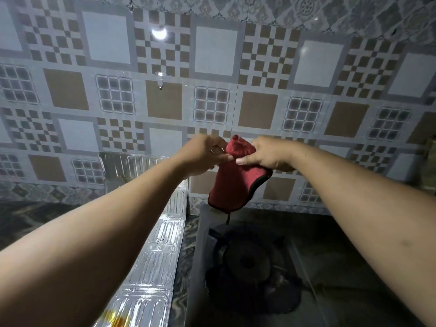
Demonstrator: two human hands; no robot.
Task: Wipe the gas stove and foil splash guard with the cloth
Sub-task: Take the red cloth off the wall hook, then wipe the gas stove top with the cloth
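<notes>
A red cloth [232, 182] with a dark hem hangs in the air above the gas stove [254, 267]. My left hand [203, 153] pinches its upper left part. My right hand [266, 153] grips its upper right part, thumb toward the other hand. The stove is dark, with a round burner and a black pan support below the cloth. The foil splash guard [151, 256] stands along the stove's left side, shiny and embossed, and my left forearm hides part of it.
A patterned tiled wall [212, 90] fills the background, with a small hook [160, 81] on it. A dark patterned countertop [28, 220] lies left of the foil. Something yellow [115, 319] shows at the foil's bottom edge.
</notes>
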